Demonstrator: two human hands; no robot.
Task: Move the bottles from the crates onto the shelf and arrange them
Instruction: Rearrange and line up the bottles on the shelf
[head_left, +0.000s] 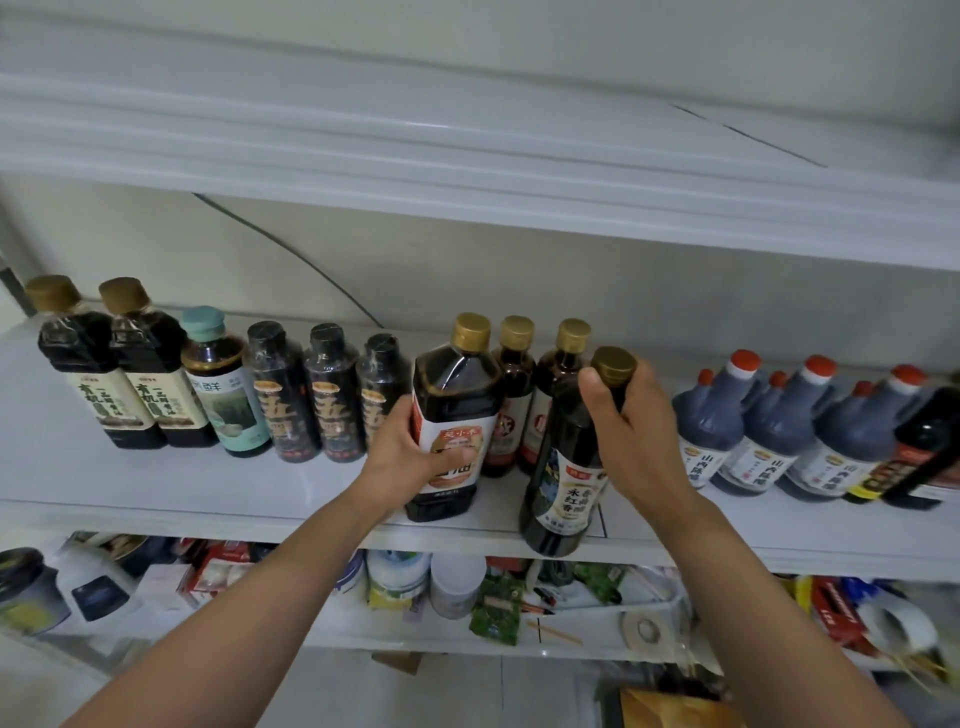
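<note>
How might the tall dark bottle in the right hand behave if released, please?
The tall dark bottle looks full, so probably heavy. Slim, tilted, base at the shelf edge: apt to tip. The right hand grips only its neck; it may swing.

Glossy white shelf; gold-capped plastic bottles.

A white shelf runs from left to right across the view, with an upper board of the same white above it. Behind them stands a pale wall, crossed on the left by a thin dark cable. Near the bottom, light floor tiles show in soft, even light.
</note>
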